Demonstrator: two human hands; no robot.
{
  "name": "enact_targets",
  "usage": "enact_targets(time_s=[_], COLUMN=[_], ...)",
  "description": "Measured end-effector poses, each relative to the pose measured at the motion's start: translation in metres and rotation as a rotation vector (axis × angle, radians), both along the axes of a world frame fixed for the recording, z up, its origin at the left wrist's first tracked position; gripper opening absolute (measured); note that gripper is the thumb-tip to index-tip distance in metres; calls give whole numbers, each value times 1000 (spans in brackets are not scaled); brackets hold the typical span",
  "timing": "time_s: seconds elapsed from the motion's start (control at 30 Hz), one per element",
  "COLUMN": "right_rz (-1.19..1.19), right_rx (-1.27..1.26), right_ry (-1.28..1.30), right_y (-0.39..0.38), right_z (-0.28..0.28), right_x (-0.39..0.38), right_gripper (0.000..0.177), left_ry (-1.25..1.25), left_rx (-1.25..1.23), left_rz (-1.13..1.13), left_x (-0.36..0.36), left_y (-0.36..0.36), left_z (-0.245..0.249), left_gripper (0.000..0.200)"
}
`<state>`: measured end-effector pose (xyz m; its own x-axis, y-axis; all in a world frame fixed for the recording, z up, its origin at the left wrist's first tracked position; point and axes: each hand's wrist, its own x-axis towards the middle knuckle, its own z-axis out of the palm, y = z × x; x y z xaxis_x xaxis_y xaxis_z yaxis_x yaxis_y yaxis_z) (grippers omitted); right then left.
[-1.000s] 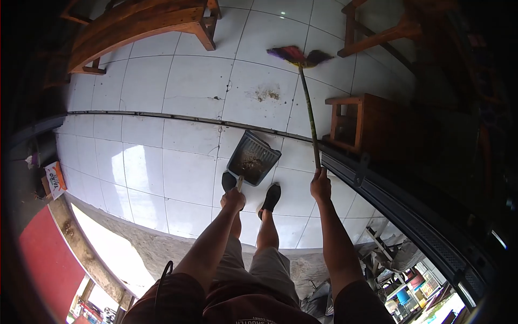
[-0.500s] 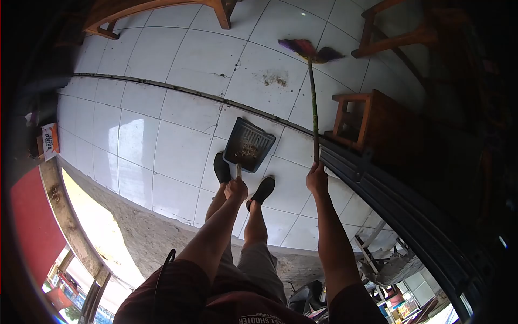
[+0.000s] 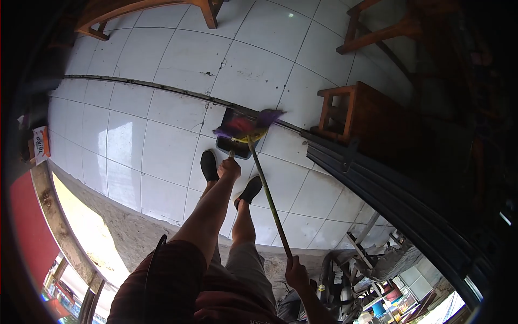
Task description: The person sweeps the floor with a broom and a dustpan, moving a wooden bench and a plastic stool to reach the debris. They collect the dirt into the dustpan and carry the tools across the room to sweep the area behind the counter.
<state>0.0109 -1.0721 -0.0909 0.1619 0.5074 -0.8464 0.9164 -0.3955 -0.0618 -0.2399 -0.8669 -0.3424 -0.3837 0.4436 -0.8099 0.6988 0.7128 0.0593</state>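
Observation:
My left hand is closed round the short handle of a dark dustpan, which rests on the white tiles in front of my shoes. The long greenish stick of a broom is gripped near its end by my right hand, low and to the right. The purple, red and yellow broom head lies over the upper part of the dustpan, hiding much of its inside, and is slightly blurred.
A metal floor track crosses the tiles beyond the dustpan. Wooden furniture stands right, with a wooden bench at the top left. A dark folded shutter runs along the right side. A small box sits far left.
The broom head has swept from the upper right back onto the dustpan. My right hand has moved down toward my body. The dirt patch on the far tiles is gone.

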Motion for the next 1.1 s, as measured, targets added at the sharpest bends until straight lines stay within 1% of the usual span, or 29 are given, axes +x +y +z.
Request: enact_targets(time_s=[0.07,0.1,0.13,0.2,0.23,0.3,0.33,0.37,0.4,0.43,0.47,0.53,0.6,0.63,0.67,0.73,0.8,0.83,0.9,0.93,0.97,1.03,1.07,1.1], right_rz=[-54,124,156,-42,-65,-19,27,23,58,66,49,87,95,78,71,60,28,23,71,85,112,61,28,39], right_rx=[-83,96,117,82,111,217,308,353,332,373,394,432,449,412,405,343,245,198,45,48,41,-77,-111,-101], right_ry=[-37,33,47,3,40,82,95,122,76,108,128,83,63,65,57,53,37,21,-3,39,54,7,3,5], right_y=[-7,-34,-23,-6,12,31,51,76,99,128,153,192,218,226,224,216,177,142,65,26,-4,-29,-35,-49], right_z=[53,57,60,73,69,24,2,-19,-45,-65,-81,-115,-138,-148,-155,-166,-151,-144,-99,-75,-47,14,33,37], right_x=[1,18,19,8,1,-1,-9,-19,-27,-39,-53,-75,-100,-110,-120,-140,-159,-159,-157,-149,-143,-140,-134,-121], right_gripper=[20,20,20,19,19,18,17,18,19,20,25,29,29,30,30,32,34,34,32,32,32,27,26,26], left_ry=[12,-23,-53,-61,-72,-47,-33,-46,-31,0,28,47,64,89,97,88,59,45,45,54,53,36,31,34], left_rx=[27,-5,-28,20,52,64,67,67,71,67,64,73,-7,-15,-6,-39,-44,-47,-47,-50,-39,-32,-15,-6], left_rz=[33,13,5,78,138,142,128,132,149,83,9,7,-27,3,15,-39,-42,-37,-19,1,-27,-17,-21,-9], left_x=[-5,-9,-15,-21,-27,-41,-52,-65,-78,-92,-106,-135,-163,-174,-184,-199,-209,-212,-215,-214,-214,-214,-216,-219], left_y=[-7,-16,-25,-40,-49,-62,-67,-73,-76,-76,-74,-73,-77,-78,-81,-82,-75,-70,-64,-61,-61,-72,-75,-77], left_z=[-1,1,6,8,9,17,19,13,18,27,35,40,37,34,29,18,18,17,15,14,12,-2,-6,-5], left_gripper=[22,24,26,25,25,25,26,27,27,25,23,23,24,25,24,24,24,25,25,25,24,24,25,25])
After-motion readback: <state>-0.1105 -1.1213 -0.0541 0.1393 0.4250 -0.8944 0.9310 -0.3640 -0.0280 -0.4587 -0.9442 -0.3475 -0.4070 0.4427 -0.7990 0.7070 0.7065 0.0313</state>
